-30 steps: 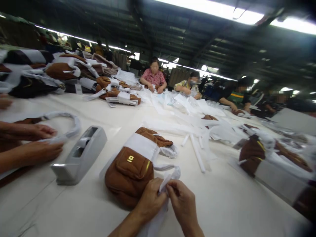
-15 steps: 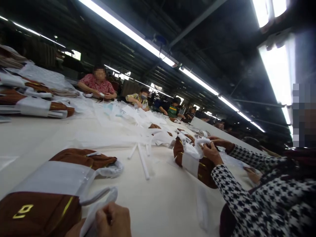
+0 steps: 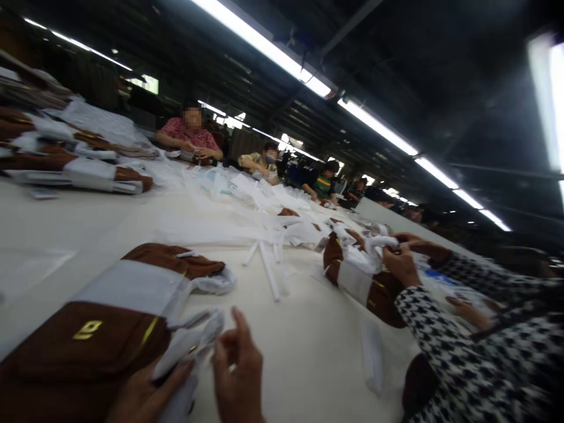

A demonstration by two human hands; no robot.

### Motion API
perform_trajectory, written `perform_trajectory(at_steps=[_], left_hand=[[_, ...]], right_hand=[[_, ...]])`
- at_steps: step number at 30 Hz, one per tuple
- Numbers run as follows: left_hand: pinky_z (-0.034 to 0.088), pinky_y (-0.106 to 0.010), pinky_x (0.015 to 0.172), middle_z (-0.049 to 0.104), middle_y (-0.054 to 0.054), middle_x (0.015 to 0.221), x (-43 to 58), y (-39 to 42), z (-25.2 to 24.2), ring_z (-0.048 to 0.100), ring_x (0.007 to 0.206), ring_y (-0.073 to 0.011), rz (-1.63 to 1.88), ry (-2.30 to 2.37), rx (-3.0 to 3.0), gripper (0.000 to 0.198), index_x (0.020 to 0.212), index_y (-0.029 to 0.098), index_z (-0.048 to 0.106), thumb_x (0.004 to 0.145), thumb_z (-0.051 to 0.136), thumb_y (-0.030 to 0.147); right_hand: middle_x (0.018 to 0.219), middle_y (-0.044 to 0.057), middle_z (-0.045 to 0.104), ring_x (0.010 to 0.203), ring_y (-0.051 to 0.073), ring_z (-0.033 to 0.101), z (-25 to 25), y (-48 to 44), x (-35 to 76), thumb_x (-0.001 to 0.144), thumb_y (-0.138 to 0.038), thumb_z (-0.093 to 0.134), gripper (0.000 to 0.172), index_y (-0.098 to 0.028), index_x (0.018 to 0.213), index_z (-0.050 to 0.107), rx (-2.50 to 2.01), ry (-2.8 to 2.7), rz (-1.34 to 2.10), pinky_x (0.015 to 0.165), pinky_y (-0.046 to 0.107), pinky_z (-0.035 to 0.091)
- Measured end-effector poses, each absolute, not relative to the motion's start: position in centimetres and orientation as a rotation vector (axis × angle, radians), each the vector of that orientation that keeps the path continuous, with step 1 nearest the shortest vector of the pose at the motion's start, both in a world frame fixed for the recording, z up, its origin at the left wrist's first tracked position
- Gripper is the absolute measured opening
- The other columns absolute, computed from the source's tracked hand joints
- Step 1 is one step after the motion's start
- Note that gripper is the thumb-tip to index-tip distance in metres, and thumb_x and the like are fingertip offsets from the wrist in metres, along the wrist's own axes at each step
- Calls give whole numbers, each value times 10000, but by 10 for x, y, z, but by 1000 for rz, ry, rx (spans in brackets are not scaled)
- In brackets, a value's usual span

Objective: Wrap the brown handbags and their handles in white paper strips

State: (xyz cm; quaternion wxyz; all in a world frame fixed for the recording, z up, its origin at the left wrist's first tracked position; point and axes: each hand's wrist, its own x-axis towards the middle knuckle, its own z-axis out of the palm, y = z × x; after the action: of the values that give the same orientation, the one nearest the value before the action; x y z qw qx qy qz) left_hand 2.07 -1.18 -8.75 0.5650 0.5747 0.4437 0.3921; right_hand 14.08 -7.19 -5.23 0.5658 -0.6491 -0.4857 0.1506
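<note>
A brown backpack [image 3: 83,346] with a yellow emblem and a white wrap around its middle lies on the table at the left. From its side runs a shoulder strap [image 3: 176,346] sheathed in white wrapping, bent in a loop. My left hand [image 3: 147,390] is closed around the lower part of this strap, beside the bag. Just right of the strap is my right hand [image 3: 238,370], apart from it, index finger raised and the others partly curled. A small pale spot shows at its fingers; I cannot tell what it is.
White wrapping sheets [image 3: 247,194] and thin white strips [image 3: 268,273] litter the white table [image 3: 304,352]. Wrapped brown bags [image 3: 88,170] are piled at the far left. On the right, a co-worker in a checked sleeve [image 3: 434,323] handles another brown bag [image 3: 352,279]. Other people sit farther back.
My right hand has come away from the strap to the right, its index finger now lifted. More of my left hand shows, on the strap. The view has shifted, so the scene sits farther right.
</note>
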Motion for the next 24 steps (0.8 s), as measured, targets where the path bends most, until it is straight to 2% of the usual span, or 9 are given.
perform_trajectory(at_steps=[2,4,5,8,11,15,19,22,24], left_hand=[[448,-229,395,580,6,500,15,-15,-74,540,427,-155,778,972,1209,368,732,157,627,691,599,521],[439,-228,412,565,-3,517,13,-15,-67,522,419,-141,746,872,1123,397,803,122,613,681,634,500],[428,-226,411,557,-5,523,12,-13,-67,511,416,-134,742,842,1111,419,834,110,611,675,647,496],[399,-218,421,547,-12,541,10,-10,-73,497,423,-123,741,793,1146,422,861,93,614,713,624,488],[404,-219,482,572,-29,612,9,-10,-77,516,508,-129,784,779,1234,368,875,98,623,778,572,449],[413,-228,609,602,-57,758,11,-11,-80,537,690,-159,901,792,1399,281,826,104,626,808,557,376],[395,-236,675,592,-51,760,14,-14,-84,530,740,-166,978,865,1583,248,777,114,624,844,507,322],[398,-237,679,593,-51,762,13,-15,-87,534,744,-170,987,867,1571,237,791,117,623,843,505,316],[406,-238,669,598,-54,770,12,-14,-88,538,738,-174,972,842,1510,229,809,116,617,834,517,320]], right_hand=[[880,56,602,690,140,564,-55,-76,142,771,-330,543,491,-156,1222,456,-1589,-897,449,590,248,471],[991,90,595,748,153,556,-62,-75,145,716,-381,617,541,-146,1183,480,-1551,-784,735,564,239,450],[1008,85,598,707,133,536,-67,-73,145,709,-394,629,546,-153,1177,488,-1500,-771,877,548,231,432],[888,26,629,598,83,457,-76,-64,144,720,-398,632,425,-169,1072,564,-1359,-828,1102,530,203,380],[776,0,633,635,99,491,-77,-55,137,697,-392,660,337,-160,935,603,-1358,-831,1059,565,198,386],[851,33,660,763,164,569,-83,-47,126,683,-425,656,405,-151,973,587,-1461,-770,929,674,244,438],[817,43,662,759,187,581,-90,-42,120,687,-466,630,394,-141,907,596,-1581,-670,819,684,266,449],[818,54,666,761,199,590,-86,-41,121,669,-477,640,425,-130,911,603,-1536,-677,897,686,280,465],[878,67,668,840,222,596,-80,-43,125,660,-466,656,457,-130,965,603,-1454,-710,1001,722,293,470]])
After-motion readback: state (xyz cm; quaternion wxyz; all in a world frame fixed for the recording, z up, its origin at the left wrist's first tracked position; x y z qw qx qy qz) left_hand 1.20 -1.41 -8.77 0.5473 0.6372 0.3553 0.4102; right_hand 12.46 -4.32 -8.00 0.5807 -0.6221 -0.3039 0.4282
